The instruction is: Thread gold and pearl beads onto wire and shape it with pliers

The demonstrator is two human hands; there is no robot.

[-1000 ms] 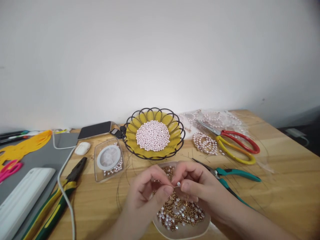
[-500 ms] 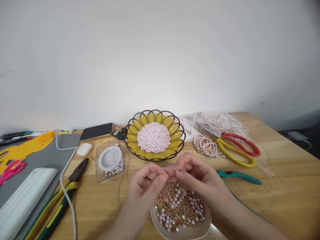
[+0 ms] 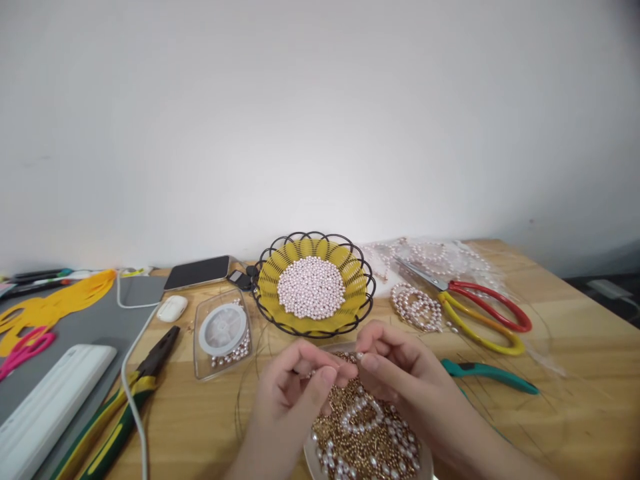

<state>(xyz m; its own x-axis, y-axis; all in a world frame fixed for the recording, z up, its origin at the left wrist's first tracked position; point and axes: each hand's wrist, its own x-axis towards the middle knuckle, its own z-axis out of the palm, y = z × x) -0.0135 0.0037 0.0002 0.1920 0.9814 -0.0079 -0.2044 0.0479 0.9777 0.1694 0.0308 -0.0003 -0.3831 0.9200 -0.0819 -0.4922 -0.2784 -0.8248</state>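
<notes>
My left hand (image 3: 295, 393) is closed, thumb and index finger together over the near tray; what they hold, if anything, is too small to tell. Close beside it, my right hand (image 3: 400, 373) pinches a small pearl bead (image 3: 359, 357) between thumb and index fingertip. Below both hands lies a pale tray (image 3: 311, 460) of gold and pearly beads, its far side partly hidden by my fingers. In it shows a curved strand of pearl beads (image 3: 363, 420); whether it links to my fingers I cannot tell.
Behind my hands stands a yellow basket (image 3: 360, 293) of pink beads. On the right lie bead coils (image 3: 415, 308), red-and-yellow scissors (image 3: 490, 313) and teal-handled pliers (image 3: 495, 375). On the left are a clear box with a spool (image 3: 223, 330), large pliers (image 3: 125, 400), a cable and a phone (image 3: 197, 272).
The whole view has shifted, so things sit slightly lower. My hands stay close together over the tray. The pearl strand in the tray now shows as a rounder loop.
</notes>
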